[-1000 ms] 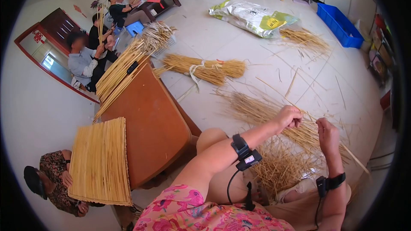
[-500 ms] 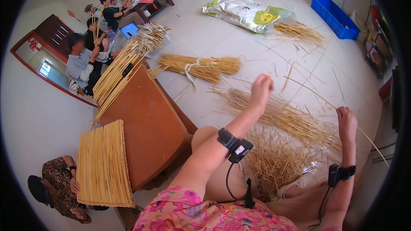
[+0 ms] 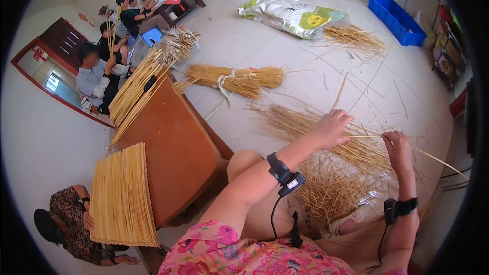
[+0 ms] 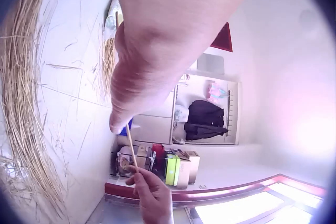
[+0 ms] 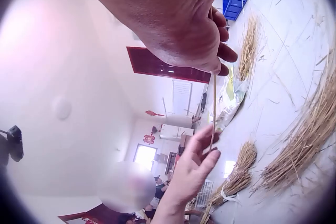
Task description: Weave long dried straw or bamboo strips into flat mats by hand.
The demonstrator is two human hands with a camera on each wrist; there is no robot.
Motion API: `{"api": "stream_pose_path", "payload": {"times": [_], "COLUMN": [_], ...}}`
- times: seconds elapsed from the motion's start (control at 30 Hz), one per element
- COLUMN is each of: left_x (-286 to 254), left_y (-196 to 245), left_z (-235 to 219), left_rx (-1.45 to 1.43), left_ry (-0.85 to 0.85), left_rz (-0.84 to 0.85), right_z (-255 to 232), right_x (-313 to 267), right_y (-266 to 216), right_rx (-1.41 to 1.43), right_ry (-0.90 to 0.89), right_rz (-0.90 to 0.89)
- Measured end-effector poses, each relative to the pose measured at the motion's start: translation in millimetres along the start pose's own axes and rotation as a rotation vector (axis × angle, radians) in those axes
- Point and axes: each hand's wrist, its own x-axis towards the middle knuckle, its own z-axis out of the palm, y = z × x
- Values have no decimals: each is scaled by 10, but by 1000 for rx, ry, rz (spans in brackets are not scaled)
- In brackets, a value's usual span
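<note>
A long thin straw stalk [image 3: 439, 160] is pinched between the thumb and fingers of my right hand [image 3: 399, 151], its tail sticking out to the lower right. From that pinch the stalk runs leftward to my left hand [image 3: 332, 129]. In the right wrist view the left hand [image 5: 186, 182] has its thumb apart from its fingers, with the stalk crossing the gap between them. The left wrist view shows the right hand [image 4: 153, 198] at one end of the stalk [image 4: 131, 145]. Below both hands lies a loose spread of straw [image 3: 293, 122] on the floor.
A heap of straw scraps [image 3: 331, 191] lies by my feet. Farther off are a tied straw bundle [image 3: 239, 79], a plastic sack [image 3: 285, 15] with straw and a blue crate [image 3: 395, 20]. At left stand a brown table [image 3: 173, 147], a straw mat [image 3: 122, 193] and several seated people.
My left hand first met the right at the stalk, then swung up and left away from it, and now is back beside it. The right hand moved out right, then slightly back, keeping the stalk.
</note>
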Motion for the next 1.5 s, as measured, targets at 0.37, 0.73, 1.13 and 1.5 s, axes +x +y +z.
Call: {"api": "stream_pose_path", "payload": {"times": [0.37,0.73,1.13,1.5], "left_x": [20,-18,-77,-12], "left_y": [84,150,249,369], "left_z": [94,226,186,129], "left_rx": [-315,-420,-990,-1043], "left_ry": [-81,-234,-406,-394], "left_rz": [-264,-172,-391,-513], "right_z": [176,393,378,330], "right_x": [40,-45,-58,-41], "right_y": [47,-253,-129,-151], "right_rx": [341,1344,1366,1420], "right_ry": [364,-32,120,96], "right_rz": [174,610,533,489]}}
